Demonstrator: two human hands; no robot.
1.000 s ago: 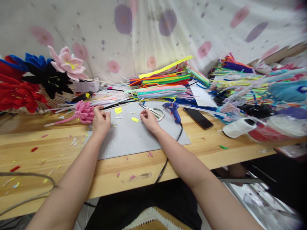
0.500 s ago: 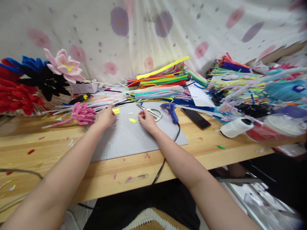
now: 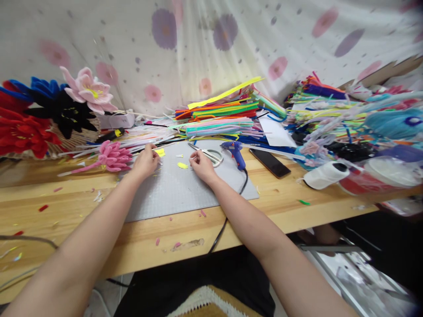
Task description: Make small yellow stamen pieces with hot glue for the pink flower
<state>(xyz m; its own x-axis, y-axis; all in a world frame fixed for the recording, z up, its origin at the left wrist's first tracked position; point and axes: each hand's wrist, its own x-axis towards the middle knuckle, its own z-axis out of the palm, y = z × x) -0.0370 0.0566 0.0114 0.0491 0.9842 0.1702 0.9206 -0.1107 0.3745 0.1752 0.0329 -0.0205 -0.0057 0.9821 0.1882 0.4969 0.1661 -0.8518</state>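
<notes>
My left hand [image 3: 145, 162] rests at the left part of the grey cutting mat [image 3: 178, 198], fingertips pinched together, with a tiny pale bit at their tips too small to name. Just beyond those fingers lies a yellow piece [image 3: 160, 152]. My right hand [image 3: 202, 166] is closed in a pinch over the mat's middle; what its fingers hold, if anything, I cannot make out. Between the hands are a small yellow piece [image 3: 182, 165] and a few tiny white bits [image 3: 179, 156]. Scissors [image 3: 214, 156] with pale handles lie partly behind my right hand.
A blue glue gun [image 3: 234, 152] with a black cord and a phone [image 3: 270, 163] lie right of the mat. Bundled pipe cleaners [image 3: 221, 127] line the back. A pink fuzzy flower [image 3: 114, 157] lies left. A white spool [image 3: 325, 175] sits far right.
My left hand has shifted very slightly, and a pale bit now shows at its fingertips. My right hand stays nearly in place.
</notes>
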